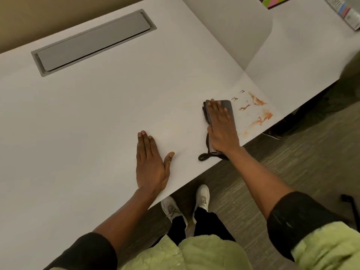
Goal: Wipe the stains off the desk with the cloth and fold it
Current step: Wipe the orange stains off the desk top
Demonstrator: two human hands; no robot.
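A dark grey cloth [228,107] lies folded on the white desk [101,106] near its front edge. My right hand [221,126] presses flat on top of the cloth, fingers together, covering most of it; a dark edge of the cloth pokes out by my wrist. Orange-brown stains [257,111] streak the desk just right of the cloth, reaching toward the front edge. My left hand [151,162] rests flat and empty on the desk to the left, fingers pointing away from me.
A grey cable hatch [93,41] is set into the desk at the back left. A white divider panel [233,30] stands at the back right, with colourful items [278,0] and a box [344,10] beyond it. The desk edge runs diagonally above my shoes [202,197].
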